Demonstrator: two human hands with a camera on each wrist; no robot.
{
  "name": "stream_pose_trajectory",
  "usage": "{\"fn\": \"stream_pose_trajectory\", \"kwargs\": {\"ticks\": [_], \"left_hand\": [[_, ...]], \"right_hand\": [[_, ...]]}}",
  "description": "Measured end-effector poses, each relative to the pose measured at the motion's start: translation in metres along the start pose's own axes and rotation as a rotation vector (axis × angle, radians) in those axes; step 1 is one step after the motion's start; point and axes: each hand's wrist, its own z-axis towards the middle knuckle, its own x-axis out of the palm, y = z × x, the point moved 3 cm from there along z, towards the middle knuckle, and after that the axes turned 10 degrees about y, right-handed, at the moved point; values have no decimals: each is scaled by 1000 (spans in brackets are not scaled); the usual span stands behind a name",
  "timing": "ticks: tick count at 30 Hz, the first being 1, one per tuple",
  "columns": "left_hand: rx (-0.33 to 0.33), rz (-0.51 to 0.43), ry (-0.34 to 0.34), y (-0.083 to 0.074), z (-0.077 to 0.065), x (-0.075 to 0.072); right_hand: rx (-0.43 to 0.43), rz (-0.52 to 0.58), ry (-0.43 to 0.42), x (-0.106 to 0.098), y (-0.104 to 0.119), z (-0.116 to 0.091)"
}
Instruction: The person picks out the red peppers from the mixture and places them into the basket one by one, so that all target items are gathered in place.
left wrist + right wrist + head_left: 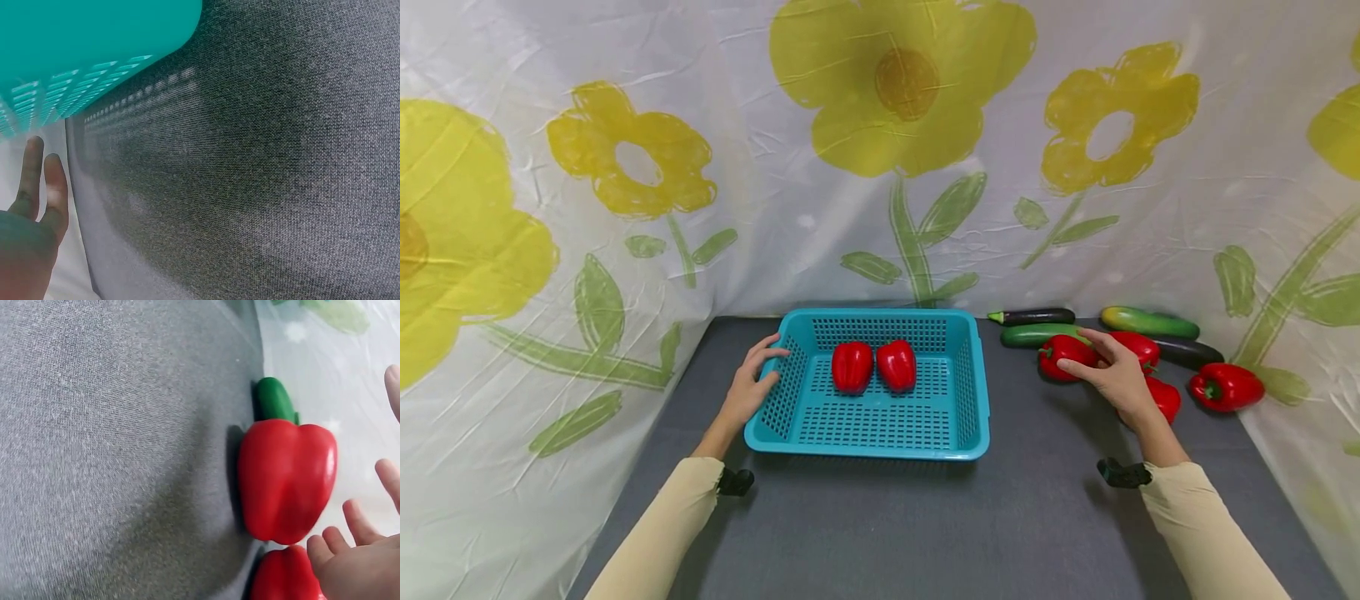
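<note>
My left hand (748, 390) is at the left rim of a blue plastic basket (865, 452), its fingertips over the edge. In the left wrist view two straight fingers (56, 187) reach up close to the slotted wall. Inside the basket are two red bell peppers, one on the left (852, 367) and one on the right (897, 365). Over on the right, my right hand (1120, 377) hovers with thumb and fingers spread, right beside a red bell pepper (1060, 358). The right wrist view has that red pepper (287, 481) in front of the spread fingers, nothing between them.
More red peppers (1227, 387) lie on the right of the dark cloth-covered table (865, 533). Behind them are a dark eggplant (1037, 317), a green cucumber (1033, 335) and a yellow-green one (1150, 322). A flower-printed curtain (752, 208) hangs along the table's back and sides.
</note>
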Motion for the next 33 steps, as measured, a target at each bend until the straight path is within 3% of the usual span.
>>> {"fn": "stream_pose_trajectory", "kwargs": {"ticks": [10, 18, 25, 33], "left_hand": [[-11, -15, 3, 0, 1, 0], [-8, -21, 2, 1, 2, 0], [-4, -27, -1, 3, 2, 0], [0, -21, -4, 3, 0, -1]], "right_hand": [[46, -37, -11, 6, -9, 9], [54, 11, -7, 11, 18, 5], [77, -13, -5, 8, -21, 20], [102, -14, -10, 10, -23, 21]]}}
